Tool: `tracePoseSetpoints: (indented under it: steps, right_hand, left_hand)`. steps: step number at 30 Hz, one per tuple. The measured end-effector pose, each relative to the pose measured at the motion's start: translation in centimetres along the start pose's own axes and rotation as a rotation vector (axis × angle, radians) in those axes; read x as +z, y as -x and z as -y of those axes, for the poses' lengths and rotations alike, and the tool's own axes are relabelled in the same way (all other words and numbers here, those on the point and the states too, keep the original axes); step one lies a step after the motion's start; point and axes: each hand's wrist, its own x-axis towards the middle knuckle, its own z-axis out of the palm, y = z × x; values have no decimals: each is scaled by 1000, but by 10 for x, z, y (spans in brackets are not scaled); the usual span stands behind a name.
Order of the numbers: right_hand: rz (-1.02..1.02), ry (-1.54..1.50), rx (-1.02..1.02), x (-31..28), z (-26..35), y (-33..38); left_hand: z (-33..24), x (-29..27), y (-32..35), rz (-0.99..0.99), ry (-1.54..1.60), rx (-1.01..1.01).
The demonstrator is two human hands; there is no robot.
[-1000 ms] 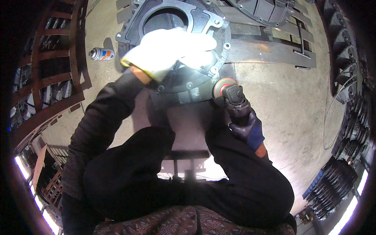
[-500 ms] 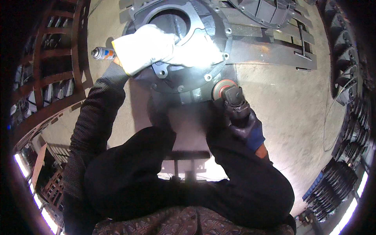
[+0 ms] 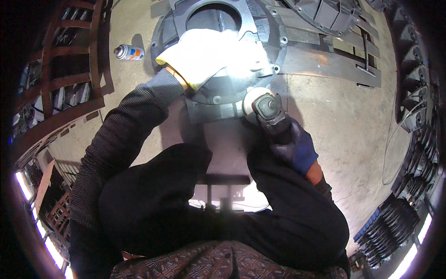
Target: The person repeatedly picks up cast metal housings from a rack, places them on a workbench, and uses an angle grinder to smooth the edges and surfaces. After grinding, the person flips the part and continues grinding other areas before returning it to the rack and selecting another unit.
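Note:
A large round grey metal housing (image 3: 169, 39) with a wide round opening and bolt lugs on its rim stands in front of me. My left hand (image 3: 204, 56), in a white glove with a yellow cuff, lies across its near side. Glare washes out the glove, so its fingers cannot be made out. My right hand (image 3: 295, 144), in a dark blue glove, is closed round the body of an angle grinder (image 3: 272, 114). The grinder's disc (image 3: 255, 98) is at the housing's near right edge; whether it touches is not clear.
A spray can (image 3: 129, 52) lies on the floor left of the housing. Wooden pallet boards (image 3: 325, 65) carry another casting (image 3: 325, 16) at the far right. A brown metal rack (image 3: 49, 69) stands left, with stacked dark parts (image 3: 388, 232) along the right.
My left hand has shifted right across the housing. The grinder has moved up and left against the housing's rim, its disc now brightly lit. The whole view has shifted slightly.

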Motion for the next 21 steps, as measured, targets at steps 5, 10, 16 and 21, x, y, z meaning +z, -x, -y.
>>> tracePoseSetpoints:
  steps: [5, 10, 16, 21]
  right_hand:
    - [59, 150, 9, -2, 0, -6]
    - [51, 162, -26, 1, 3, -9]
    - [55, 174, 3, 6, -2, -11]
    - [34, 25, 63, 1, 12, -2]
  left_hand:
    - [-1, 4, 2, -61, -4, 11]
    - [1, 5, 1, 29, 43, -22]
    - [-3, 0, -2, 20, 62, -40]
    - [-1, 0, 0, 91, 23, -35]
